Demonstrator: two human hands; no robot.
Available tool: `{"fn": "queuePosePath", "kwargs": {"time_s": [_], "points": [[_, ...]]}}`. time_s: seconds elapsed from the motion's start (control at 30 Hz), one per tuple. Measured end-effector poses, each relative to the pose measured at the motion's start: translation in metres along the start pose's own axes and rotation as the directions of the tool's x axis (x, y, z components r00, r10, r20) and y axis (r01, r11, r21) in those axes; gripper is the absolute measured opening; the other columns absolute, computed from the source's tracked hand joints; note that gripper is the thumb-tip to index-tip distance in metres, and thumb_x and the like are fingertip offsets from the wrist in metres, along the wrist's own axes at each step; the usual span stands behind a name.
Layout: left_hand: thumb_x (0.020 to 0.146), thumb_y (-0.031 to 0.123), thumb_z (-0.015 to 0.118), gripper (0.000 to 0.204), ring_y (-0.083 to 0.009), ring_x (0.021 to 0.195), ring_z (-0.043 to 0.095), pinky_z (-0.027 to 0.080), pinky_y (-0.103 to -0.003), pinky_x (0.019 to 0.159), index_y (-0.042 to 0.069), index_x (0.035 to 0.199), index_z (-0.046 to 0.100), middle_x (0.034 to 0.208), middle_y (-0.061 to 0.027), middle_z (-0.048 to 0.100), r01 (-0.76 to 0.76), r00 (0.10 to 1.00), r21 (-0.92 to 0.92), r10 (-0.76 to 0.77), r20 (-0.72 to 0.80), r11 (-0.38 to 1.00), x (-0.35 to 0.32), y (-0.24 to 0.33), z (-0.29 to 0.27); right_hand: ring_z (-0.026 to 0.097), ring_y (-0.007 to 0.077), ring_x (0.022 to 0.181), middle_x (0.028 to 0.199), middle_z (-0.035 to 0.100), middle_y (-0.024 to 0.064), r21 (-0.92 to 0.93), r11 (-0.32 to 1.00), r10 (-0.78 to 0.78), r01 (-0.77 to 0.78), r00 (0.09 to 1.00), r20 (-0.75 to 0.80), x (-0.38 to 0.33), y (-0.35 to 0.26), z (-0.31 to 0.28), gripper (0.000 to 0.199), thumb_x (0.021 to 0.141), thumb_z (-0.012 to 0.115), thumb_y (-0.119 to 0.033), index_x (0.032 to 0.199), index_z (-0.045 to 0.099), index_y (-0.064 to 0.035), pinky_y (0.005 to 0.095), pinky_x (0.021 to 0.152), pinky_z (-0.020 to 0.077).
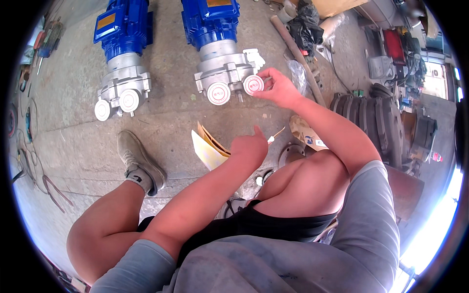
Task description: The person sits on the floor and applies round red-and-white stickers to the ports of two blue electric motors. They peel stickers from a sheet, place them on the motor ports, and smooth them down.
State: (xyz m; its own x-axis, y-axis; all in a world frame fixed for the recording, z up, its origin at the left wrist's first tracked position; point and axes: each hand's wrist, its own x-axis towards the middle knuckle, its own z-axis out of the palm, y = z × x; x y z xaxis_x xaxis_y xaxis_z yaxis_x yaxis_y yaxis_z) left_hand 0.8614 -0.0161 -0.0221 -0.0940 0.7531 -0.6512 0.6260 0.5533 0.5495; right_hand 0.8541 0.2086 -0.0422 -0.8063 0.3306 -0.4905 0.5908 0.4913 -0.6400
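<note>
Two blue motors, each with a silver metal pump head, lie on the floor in front of me. On the right-hand pump [222, 68], my right hand [277, 88] has its thumb and fingers at the edge of a round white sticker [253, 85] with red print, over a port. A second round sticker [218, 93] sits on the port to its left. Lower down, my left hand [249, 146] is closed around folded sheets of paper [207, 146], with one finger raised. The left-hand pump [124, 80] carries two similar round discs [129, 100] on its ports.
A thin stick-like piece [277, 133] shows beside my left hand; whether it is held is unclear. A brown paper bag [305, 131] lies near my right forearm. A long pipe [298, 56] and dark ribbed castings [366, 119] stand right. Tools and cables [28, 127] lie far left.
</note>
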Motion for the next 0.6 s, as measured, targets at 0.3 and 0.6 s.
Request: {"fn": "queuePosePath", "kwargs": {"time_s": [0.3, 0.6], "points": [[0.104, 0.013, 0.05, 0.068, -0.0363, 0.105, 0.077, 0.061, -0.049, 0.088, -0.012, 0.164, 0.03, 0.119, -0.0225, 0.077, 0.033, 0.999, -0.063, -0.031, 0.023, 0.997, -0.001, -0.01, -0.006, 0.067, 0.0139, 0.091, 0.1, 0.071, 0.0031, -0.055, 0.998, -0.013, 0.012, 1.0, -0.028, 0.017, -0.013, 0.01, 0.067, 0.074, 0.1, -0.035, 0.12, 0.061, -0.0068, 0.0319, 0.083, 0.0555], [0.103, 0.013, 0.056, 0.072, -0.0354, 0.101, 0.079, 0.062, -0.046, 0.083, -0.01, 0.165, 0.028, 0.115, -0.0217, 0.079, 0.003, 1.0, -0.015, -0.004, -0.009, 1.0, -0.003, -0.019, -0.003, 0.055, 0.0076, 0.074, 0.082, 0.06, -0.0043, 0.126, 0.992, 0.031, -0.029, 0.999, -0.019, 0.039, 0.001, 0.013, 0.052, 0.079, 0.097, -0.044, 0.104, 0.067, -0.0094, 0.028, 0.066, 0.0472]]}}
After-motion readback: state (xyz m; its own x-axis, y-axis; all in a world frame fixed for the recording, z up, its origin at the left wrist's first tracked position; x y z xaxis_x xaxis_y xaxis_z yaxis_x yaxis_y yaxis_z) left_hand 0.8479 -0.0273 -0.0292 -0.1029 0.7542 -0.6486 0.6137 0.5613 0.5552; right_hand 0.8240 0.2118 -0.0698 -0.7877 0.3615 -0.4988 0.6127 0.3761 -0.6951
